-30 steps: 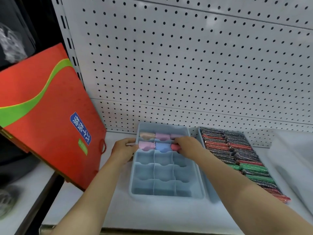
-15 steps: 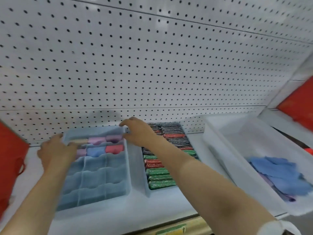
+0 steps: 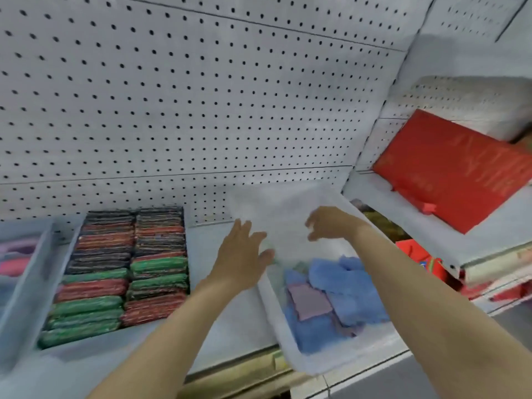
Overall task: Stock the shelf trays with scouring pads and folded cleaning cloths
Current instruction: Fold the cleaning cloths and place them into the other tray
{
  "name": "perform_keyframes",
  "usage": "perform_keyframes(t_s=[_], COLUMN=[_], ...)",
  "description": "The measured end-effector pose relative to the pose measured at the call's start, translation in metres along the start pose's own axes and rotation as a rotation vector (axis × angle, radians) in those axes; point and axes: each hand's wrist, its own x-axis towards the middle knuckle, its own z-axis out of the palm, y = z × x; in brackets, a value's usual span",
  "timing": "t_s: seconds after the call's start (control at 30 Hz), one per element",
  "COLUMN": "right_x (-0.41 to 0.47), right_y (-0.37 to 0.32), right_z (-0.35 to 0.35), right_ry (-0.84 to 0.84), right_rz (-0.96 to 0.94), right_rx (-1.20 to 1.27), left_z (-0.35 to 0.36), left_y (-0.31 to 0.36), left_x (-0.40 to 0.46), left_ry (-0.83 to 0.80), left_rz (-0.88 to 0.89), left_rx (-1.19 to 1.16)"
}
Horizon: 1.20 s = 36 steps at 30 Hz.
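Item: cloth bin, both hands reaching, nothing held.
Left hand (image 3: 241,254) fingers spread; right hand (image 3: 331,223) fingers loosely curled. Blue cleaning cloths (image 3: 339,289) lie below the fingertips in the translucent bin (image 3: 290,352); best pinch one cloth only.

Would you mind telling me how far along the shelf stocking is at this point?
Done: the scouring pad tray looks full, two packed rows. In hand: nothing yet; the left hand and right hand reach open over the white bin of loose blue cloths. Left: the divided tray, only partly in view at the left edge, shows a few pink and purple rolled cloths.
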Motion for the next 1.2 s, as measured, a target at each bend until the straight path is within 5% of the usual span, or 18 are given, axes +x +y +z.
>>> perform_keyframes(t_s=[0.27, 0.7, 0.8, 0.9, 1.0, 1.1, 1.2], right_x=[0.002, -0.018, -0.032, -0.047, -0.061, -0.072, -0.075], right_y=[0.023, -0.027, -0.045, -0.060, -0.067, -0.066, -0.060], right_z=[0.052, -0.022, -0.043, -0.064, -0.084, -0.108, -0.128], right_ry=[-0.302, -0.177, -0.138, -0.102, -0.095, -0.046, 0.024], right_rz=[-0.147, -0.642, -0.713, -0.778, -0.835, -0.876, -0.850], right_rx=[-0.049, 0.736, 0.767, 0.798, 0.845, 0.866, 1.035], left_z=[0.011, -0.013, -0.031, -0.069, -0.100, -0.122, -0.147], left_y=[-0.007, -0.036, -0.010, 0.029, 0.055, 0.069, 0.073], left_x=[0.004, -0.031, -0.037, -0.035, -0.029, -0.019, -0.015], left_ry=[0.061, 0.190, 0.346, 0.290, 0.201, 0.341, 0.435], left_rz=[-0.096, -0.277, -0.244, -0.138, -0.034, -0.025, -0.031], left_rx=[0.168, 0.232, -0.168, -0.715, -0.580, -0.346, -0.418])
